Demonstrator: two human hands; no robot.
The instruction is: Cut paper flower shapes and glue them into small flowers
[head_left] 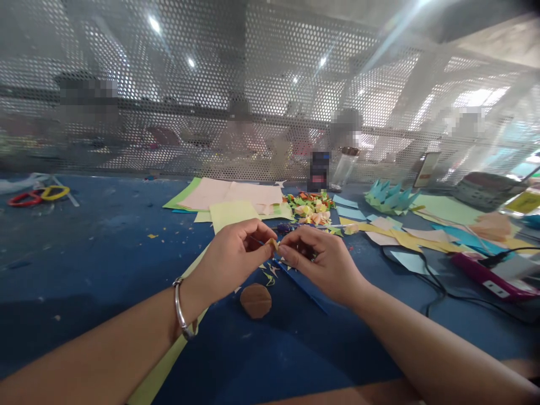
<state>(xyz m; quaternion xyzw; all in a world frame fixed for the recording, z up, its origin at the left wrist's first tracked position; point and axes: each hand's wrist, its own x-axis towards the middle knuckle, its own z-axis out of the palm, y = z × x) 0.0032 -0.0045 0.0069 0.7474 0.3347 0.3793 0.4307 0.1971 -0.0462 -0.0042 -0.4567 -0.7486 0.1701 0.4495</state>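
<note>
Both hands meet over the middle of the blue table, pinching one small piece of yellowish paper (pixel 274 244) between them. My left hand (pixel 236 247), with a silver bangle at the wrist, holds its left side between thumb and forefinger. From the right, my right hand (pixel 320 259) grips the other side with its fingertips. Just below the hands lies a round brown cardboard disc (pixel 256 301). A thin blue stick (pixel 304 287) slants across the table beneath my right hand. Small paper scraps (pixel 270 275) are scattered under the fingers.
Beyond the hands are a pile of cut paper pieces (pixel 311 208) and stacked coloured sheets (pixel 232 194). A blue paper crown shape (pixel 388 197) stands to the right, near a purple power strip (pixel 493 278) with black cables. Scissors (pixel 40 195) lie far left. A perforated metal screen (pixel 169 112) closes the back.
</note>
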